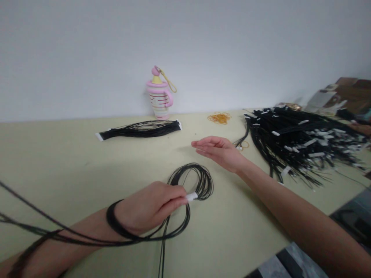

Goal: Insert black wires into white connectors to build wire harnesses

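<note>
My left hand pinches a bundle of thin black cords at a white tab. The cords loop over the tabletop and wrap around my left wrist, with long strands trailing off to the left. My right hand hovers open above the table, fingers extended and holding nothing. Nearest to it are a small orange rubber band and the edge of a large heap of black cords with white tabs. A neat black cord bundle with white ends lies farther back.
A pale green tabletop meets a white wall at the back. A pink-and-cream toy-like bottle stands by the wall, near a tangle of orange rubber bands. Cardboard and packaging sit at back right, with part of another person's hand beyond the heap.
</note>
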Demonstrator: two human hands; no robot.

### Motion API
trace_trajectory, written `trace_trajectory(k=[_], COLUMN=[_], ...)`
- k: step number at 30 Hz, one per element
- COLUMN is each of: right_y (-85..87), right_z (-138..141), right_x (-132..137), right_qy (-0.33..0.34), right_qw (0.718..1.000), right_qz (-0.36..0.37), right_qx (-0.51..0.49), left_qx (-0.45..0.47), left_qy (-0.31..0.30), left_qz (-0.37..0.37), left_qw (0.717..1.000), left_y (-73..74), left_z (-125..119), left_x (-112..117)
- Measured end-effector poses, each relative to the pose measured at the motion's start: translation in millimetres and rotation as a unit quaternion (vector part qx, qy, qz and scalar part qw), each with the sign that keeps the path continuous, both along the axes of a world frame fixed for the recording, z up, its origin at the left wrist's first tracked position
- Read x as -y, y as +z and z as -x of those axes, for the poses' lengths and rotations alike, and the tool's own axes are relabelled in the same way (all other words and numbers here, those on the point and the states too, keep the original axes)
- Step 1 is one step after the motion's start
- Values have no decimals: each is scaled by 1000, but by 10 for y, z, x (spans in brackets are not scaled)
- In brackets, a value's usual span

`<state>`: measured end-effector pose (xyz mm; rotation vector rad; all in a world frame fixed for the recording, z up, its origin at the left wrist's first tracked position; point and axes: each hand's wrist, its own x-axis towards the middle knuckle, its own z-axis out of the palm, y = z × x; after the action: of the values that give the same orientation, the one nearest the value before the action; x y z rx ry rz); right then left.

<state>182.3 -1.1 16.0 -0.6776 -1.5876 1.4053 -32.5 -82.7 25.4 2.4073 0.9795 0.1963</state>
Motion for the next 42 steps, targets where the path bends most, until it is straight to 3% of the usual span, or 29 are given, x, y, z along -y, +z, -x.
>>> trace_trajectory(k=[2,5,7,9,13,17,20,24,32,42], right_y=[33,50,47,38,-16,-139,-208,-216,-200,-230], right_z=[41,114,175,243,377,478,539,583,539,530], right_x=[64,219,353,485,645,634,610,619,608,539], right_qy=[-77,-147,-110,-44,-9,-43,-76,-97,-117,-134], right_qw=[991,935,889,859,824,813,787,765,758,747], right_qz=[-99,-287,-399,-454,-472,-461,-496,-530,-561,-605], right_qx=[40,147,196,233,312,353,358,352,309,242], left_qx=[31,100,171,244,314,347,377,398,379,377], left_qy=[41,101,148,190,219,247,242,223,261,264], left_qz=[8,52,137,225,299,332,347,342,351,349], left_qw=[999,988,964,924,874,842,824,822,815,816], left_y=[-7,-87,-180,-267,-323,-280,-292,-346,-333,-380], left_z=[19,55,80,100,111,98,97,110,106,108], left_x=[-73,-187,-251,-293,-302,-276,-275,-294,-303,-331])
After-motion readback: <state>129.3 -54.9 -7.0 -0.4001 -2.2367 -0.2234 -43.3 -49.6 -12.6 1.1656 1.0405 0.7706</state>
